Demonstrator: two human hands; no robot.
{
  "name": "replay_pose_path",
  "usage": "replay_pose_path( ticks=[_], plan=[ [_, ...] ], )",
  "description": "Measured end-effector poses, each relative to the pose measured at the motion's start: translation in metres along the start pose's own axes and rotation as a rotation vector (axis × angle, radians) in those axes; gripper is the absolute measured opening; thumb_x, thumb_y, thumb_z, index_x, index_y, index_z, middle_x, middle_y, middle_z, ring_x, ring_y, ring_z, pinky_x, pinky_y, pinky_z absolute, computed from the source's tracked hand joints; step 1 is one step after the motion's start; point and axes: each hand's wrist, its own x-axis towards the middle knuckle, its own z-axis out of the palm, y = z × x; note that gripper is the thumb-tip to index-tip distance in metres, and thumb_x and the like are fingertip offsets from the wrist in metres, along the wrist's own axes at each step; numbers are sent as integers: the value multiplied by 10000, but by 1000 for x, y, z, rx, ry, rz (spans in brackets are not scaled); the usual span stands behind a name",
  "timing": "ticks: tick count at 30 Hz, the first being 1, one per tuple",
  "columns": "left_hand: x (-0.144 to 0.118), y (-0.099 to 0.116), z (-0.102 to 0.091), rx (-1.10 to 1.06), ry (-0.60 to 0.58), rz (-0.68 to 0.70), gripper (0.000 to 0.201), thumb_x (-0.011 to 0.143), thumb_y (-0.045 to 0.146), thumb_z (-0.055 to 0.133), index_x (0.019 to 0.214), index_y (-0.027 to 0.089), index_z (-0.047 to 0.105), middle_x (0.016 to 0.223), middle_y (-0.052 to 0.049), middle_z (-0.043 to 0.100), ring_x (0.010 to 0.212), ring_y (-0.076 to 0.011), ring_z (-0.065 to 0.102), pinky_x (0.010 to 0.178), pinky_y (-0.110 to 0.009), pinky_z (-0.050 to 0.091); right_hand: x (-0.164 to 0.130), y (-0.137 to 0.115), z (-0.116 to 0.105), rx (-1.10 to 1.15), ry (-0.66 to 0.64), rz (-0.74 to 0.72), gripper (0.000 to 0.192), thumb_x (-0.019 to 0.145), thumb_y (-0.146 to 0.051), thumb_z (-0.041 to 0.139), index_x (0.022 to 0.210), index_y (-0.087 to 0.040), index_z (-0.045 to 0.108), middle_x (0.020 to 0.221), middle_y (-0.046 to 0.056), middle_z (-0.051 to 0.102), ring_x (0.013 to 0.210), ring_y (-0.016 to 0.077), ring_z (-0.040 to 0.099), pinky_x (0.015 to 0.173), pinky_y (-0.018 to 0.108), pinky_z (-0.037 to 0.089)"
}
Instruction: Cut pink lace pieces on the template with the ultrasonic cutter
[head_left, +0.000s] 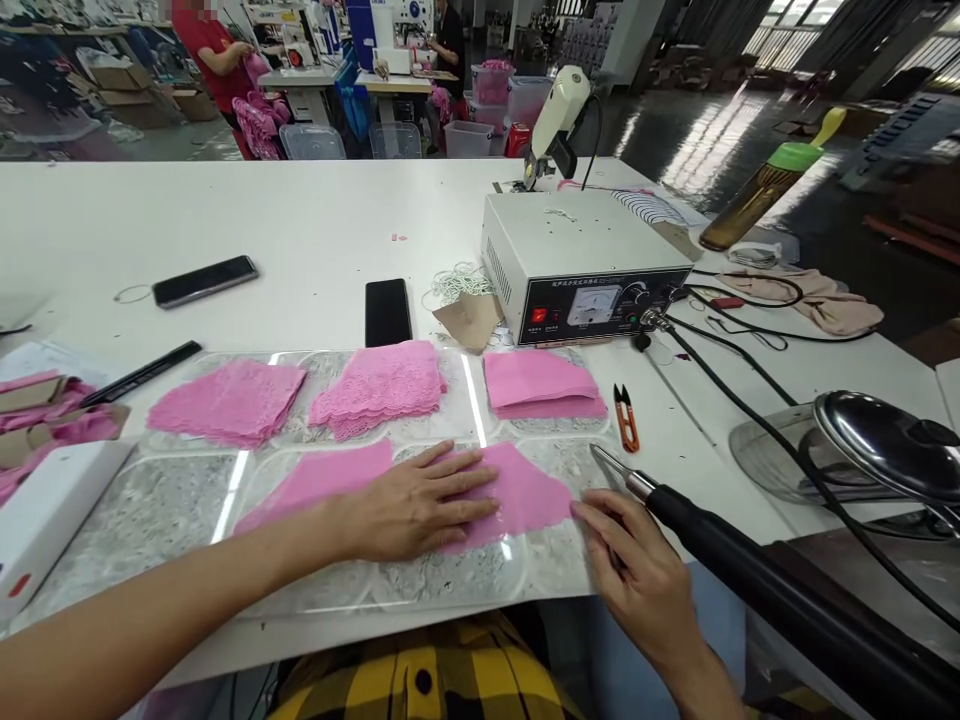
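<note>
Left hand [416, 510] pressed flat, fingers spread, on pink fabric piece [517, 495] lying on the clear patterned mat [150, 520] at the near table edge; nothing gripped. Right hand [637, 580] closed around black cutting wand [750, 570], metal tip [611, 467] angled toward the fabric's right edge, just beside it, contact not discernible. Behind on the mat: three pink stacks [379, 385]; orange thread snips [626, 418] right of them; white control box [581, 265] beyond, two black phones [388, 311] left of it, steel pot lid [885, 445] far right.
</note>
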Motion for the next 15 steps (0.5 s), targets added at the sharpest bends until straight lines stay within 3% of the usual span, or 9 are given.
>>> replay_pose_path(
  ticks=[8,15],
  plan=[
    [1,2,-3,43,-46,-7,483,1012,379,399,1476,245,370,1575,-69,248,1473,-274,194,1208,-487,153,0,-2,3,-15,28,25,311,851,-62,511,1074,-222,656,1038,75,668,960,172,668,761,263,572],
    [0,3,-6,88,18,11,470,1005,389,417,1447,230,421,1545,-90,327,1441,-281,290,1195,-470,209,-9,-1,-1,-5,86,52,267,865,-103,538,1069,-227,657,1052,61,699,948,171,688,845,282,570]
  ],
)
